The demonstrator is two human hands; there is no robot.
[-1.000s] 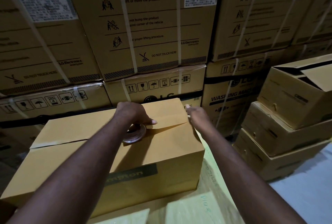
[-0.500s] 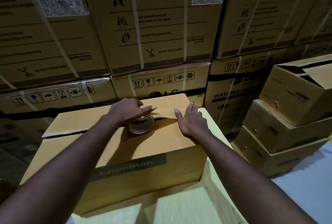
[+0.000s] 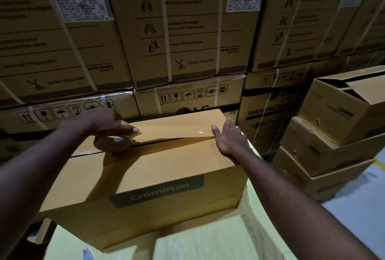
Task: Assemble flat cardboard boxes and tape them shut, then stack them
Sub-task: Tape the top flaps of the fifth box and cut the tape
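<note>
A brown Crompton cardboard box [image 3: 158, 168] sits in front of me, top flaps folded down with the centre seam slightly gaping. My left hand [image 3: 104, 122] grips a roll of clear tape [image 3: 112, 142] standing on the seam left of centre. A strip of tape [image 3: 177, 133] runs from the roll along the seam to the right edge. My right hand [image 3: 229, 138] lies flat with straight fingers on the box's right end, pressing the tape's end down.
The box rests on a pale yellow surface [image 3: 208, 239]. A wall of large strapped appliance cartons [image 3: 187, 30] rises right behind it. To the right stands a stack of similar brown boxes [image 3: 333, 134], the top one with an open flap. Pale floor [image 3: 364, 207] shows at lower right.
My left hand has pulled the tape roll leftward along the seam, laying out a longer strip. My right hand has moved from the far corner to lie flat on the right end.
</note>
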